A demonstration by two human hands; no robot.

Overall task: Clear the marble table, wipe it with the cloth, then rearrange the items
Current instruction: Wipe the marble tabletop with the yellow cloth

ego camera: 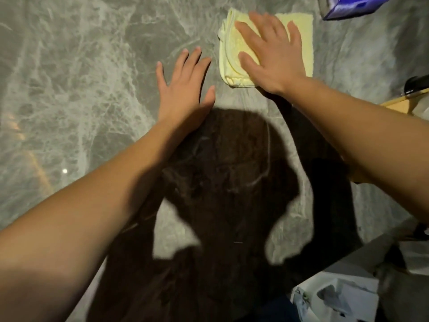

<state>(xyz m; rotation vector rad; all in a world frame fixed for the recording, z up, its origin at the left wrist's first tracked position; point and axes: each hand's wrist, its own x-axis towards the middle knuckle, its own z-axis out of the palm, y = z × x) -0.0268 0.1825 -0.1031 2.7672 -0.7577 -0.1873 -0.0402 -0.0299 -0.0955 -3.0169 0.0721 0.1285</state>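
Observation:
A folded pale yellow cloth (232, 59) lies flat on the grey marble table (76, 73), toward the far side. My right hand (271, 52) is spread flat on top of the cloth with fingers apart, pressing it to the table. To the left of the cloth, my left hand (183, 89) rests palm down on the bare marble, fingers spread and holding nothing; its fingertips are close to the cloth's left edge but apart from it.
A blue and white box (348, 5) sits at the far right corner. A dark round object and a wooden piece (408, 98) stand at the right edge. White items (336, 298) lie below the table's near right edge. My shadow covers the near middle.

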